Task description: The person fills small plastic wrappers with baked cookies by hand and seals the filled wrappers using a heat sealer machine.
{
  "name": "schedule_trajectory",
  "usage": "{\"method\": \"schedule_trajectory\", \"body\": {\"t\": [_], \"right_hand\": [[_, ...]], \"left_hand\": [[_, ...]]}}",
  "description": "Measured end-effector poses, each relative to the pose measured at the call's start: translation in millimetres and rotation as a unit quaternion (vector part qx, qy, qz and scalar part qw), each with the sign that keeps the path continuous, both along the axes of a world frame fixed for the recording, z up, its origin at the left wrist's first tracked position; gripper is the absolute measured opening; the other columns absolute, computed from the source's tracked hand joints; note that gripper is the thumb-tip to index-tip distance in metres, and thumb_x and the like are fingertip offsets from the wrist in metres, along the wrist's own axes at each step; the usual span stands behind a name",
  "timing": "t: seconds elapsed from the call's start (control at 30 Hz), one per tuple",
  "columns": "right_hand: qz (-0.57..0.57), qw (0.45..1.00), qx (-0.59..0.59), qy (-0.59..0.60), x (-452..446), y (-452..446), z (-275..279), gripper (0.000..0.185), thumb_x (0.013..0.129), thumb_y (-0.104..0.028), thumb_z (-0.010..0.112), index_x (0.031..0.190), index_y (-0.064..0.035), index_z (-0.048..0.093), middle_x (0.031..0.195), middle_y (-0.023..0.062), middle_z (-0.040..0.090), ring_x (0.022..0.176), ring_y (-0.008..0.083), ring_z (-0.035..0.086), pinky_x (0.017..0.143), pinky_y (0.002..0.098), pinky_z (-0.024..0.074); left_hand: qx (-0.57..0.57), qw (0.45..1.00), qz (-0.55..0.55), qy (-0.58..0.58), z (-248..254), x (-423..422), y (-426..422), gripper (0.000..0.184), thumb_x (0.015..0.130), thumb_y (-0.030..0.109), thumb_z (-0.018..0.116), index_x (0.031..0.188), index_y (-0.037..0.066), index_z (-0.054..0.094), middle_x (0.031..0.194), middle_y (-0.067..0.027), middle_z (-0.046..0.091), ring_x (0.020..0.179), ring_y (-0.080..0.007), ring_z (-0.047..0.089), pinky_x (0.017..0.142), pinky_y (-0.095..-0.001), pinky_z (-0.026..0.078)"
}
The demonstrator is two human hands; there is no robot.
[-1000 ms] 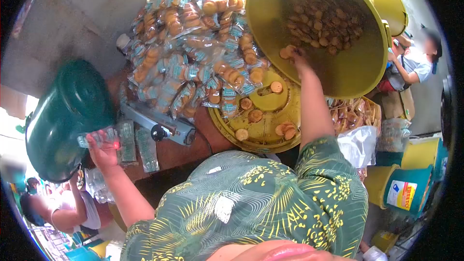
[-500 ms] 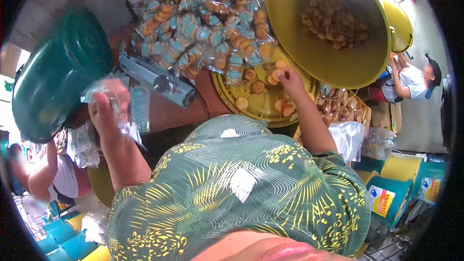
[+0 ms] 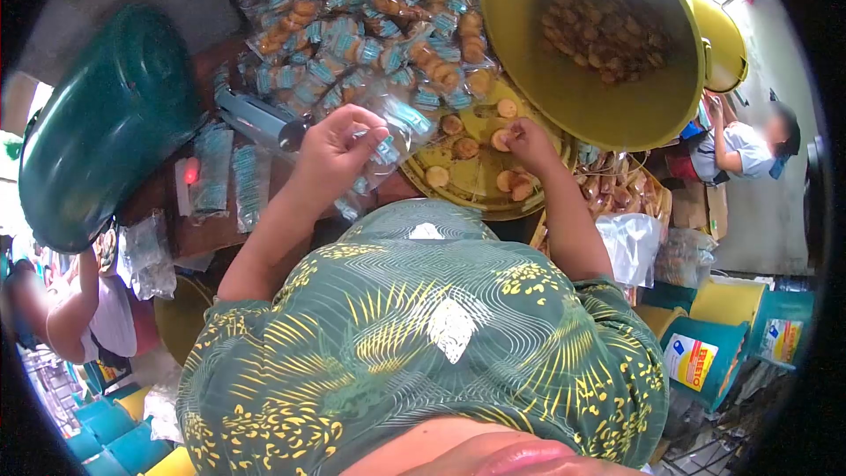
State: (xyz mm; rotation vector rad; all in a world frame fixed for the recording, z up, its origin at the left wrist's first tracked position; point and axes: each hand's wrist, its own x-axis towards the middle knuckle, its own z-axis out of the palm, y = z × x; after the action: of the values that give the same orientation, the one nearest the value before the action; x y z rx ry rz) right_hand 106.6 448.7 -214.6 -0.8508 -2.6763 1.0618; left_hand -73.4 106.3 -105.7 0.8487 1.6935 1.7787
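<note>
My left hand (image 3: pixel 339 150) is closed on a clear plastic bag (image 3: pixel 404 128) with blue print, held up by the left edge of the yellow round lid (image 3: pixel 441 200). My right hand (image 3: pixel 533 148) pinches a round cookie (image 3: pixel 501 140) over that lid. Several more cookies (image 3: pixel 465 148) lie scattered on it. Behind my left hand, the bar-shaped bag sealer (image 3: pixel 256 119) is partly covered. Flat printed bags (image 3: pixel 250 181) rest on the table left of my forearm.
Filled cookie packets (image 3: pixel 352 48) are heaped at the back. A tilted yellow tub (image 3: pixel 520 79) holds many cookies. A large green tub (image 3: pixel 106 132) stands at left. One person (image 3: pixel 749 150) works at far right, another (image 3: pixel 88 317) at far left.
My left hand has swung right, from beside the green tub to the lid's left edge, bringing the plastic bag along. My right hand stays over the lid with only a slight shift.
</note>
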Motion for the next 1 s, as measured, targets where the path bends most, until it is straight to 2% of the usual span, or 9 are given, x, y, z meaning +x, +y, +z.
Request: {"method": "schedule_trajectory", "body": {"t": [0.2,0.37,0.47,0.6,0.7,0.73,0.83,0.97,1.0], "right_hand": [[-0.039,0.998,-0.043,0.012,25,-10,-9,0.025,0.088,-0.019,0.071,0.101,-0.0025,0.058,0.09,0.0074,0.066,0.089,0.0167,0.063,0.078,0.0341,0.0517],[0.045,0.928,-0.263,0.262,6,-62,51,0.022,0.094,-0.015,0.064,0.107,-0.0046,0.05,0.098,0.0057,0.063,0.093,0.0135,0.06,0.081,0.0308,0.0505],[0.155,0.925,-0.208,0.277,-12,-92,73,0.02,0.095,-0.01,0.062,0.109,-0.0048,0.048,0.1,0.0056,0.061,0.094,0.0121,0.058,0.081,0.0277,0.0496],[0.182,0.89,-0.319,0.269,-35,-138,93,0.019,0.094,-0.008,0.064,0.107,-0.0043,0.05,0.097,0.0045,0.06,0.091,0.0098,0.057,0.081,0.0253,0.0491],[0.18,0.904,-0.314,0.227,-38,-142,92,0.019,0.093,-0.007,0.065,0.105,-0.0037,0.051,0.1,0.0056,0.061,0.092,0.0103,0.058,0.081,0.0257,0.0492],[0.176,0.901,-0.332,0.215,-38,-143,90,0.018,0.093,-0.008,0.065,0.105,-0.0034,0.051,0.1,0.0061,0.061,0.093,0.0104,0.058,0.082,0.0259,0.0492],[0.175,0.895,-0.341,0.228,-35,-148,90,0.017,0.093,-0.007,0.065,0.103,-0.0032,0.052,0.103,0.0074,0.063,0.095,0.0107,0.058,0.084,0.0269,0.0493],[0.204,0.906,-0.298,0.222,-19,-142,109,0.02,0.089,0.001,0.065,0.102,-0.0055,0.052,0.111,0.0097,0.06,0.106,0.0139,0.057,0.092,0.0306,0.0472],[0.226,0.912,-0.252,0.232,-15,-140,112,0.02,0.087,0.001,0.066,0.101,-0.0057,0.053,0.11,0.0101,0.061,0.105,0.0156,0.058,0.092,0.0313,0.0474]], "left_hand": [[-0.067,0.987,-0.042,0.141,-16,-5,-8,0.022,0.093,0.02,0.067,0.104,0.001,0.073,0.1,-0.0113,0.073,0.089,-0.0161,0.067,0.081,-0.0288,0.052],[-0.099,0.958,-0.066,0.262,-19,-9,-12,0.028,0.093,0.027,0.066,0.107,0.003,0.073,0.098,-0.012,0.073,0.087,-0.0212,0.069,0.079,-0.0314,0.052],[-0.069,0.95,-0.06,0.298,-22,-3,-5,0.028,0.09,0.028,0.068,0.11,0.009,0.073,0.091,-0.0137,0.071,0.077,-0.0245,0.067,0.07,-0.033,0.052],[-0.093,0.927,-0.081,0.353,-24,7,5,0.038,0.087,0.026,0.073,0.121,0.011,0.067,0.092,-0.0092,0.072,0.076,-0.0194,0.067,0.068,-0.0318,0.052],[0.008,0.983,-0.18,0.01,-41,15,15,0.048,0.085,0.023,0.077,0.128,0.008,0.061,0.095,-0.0014,0.072,0.078,-0.0108,0.063,0.068,-0.0291,0.051],[-0.095,0.958,-0.235,-0.133,-40,10,12,0.051,0.084,0.02,0.078,0.129,0.007,0.059,0.098,0.0028,0.069,0.083,-0.0059,0.059,0.069,-0.0265,0.05],[-0.12,0.954,-0.267,-0.068,-40,13,12,0.042,0.086,0.016,0.076,0.123,0.004,0.059,0.109,-0.0022,0.068,0.098,-0.01,0.062,0.089,-0.0283,0.049],[-0.081,0.965,-0.185,0.169,-13,20,10,0.047,0.085,0.012,0.073,0.129,0.004,0.057,0.11,-0.0077,0.069,0.098,-0.0128,0.064,0.086,-0.0307,0.051],[-0.062,0.95,-0.151,0.266,-9,20,9,0.052,0.081,0.009,0.073,0.13,0.006,0.057,0.111,-0.0141,0.068,0.099,-0.0219,0.067,0.087,-0.0341,0.052]]}}
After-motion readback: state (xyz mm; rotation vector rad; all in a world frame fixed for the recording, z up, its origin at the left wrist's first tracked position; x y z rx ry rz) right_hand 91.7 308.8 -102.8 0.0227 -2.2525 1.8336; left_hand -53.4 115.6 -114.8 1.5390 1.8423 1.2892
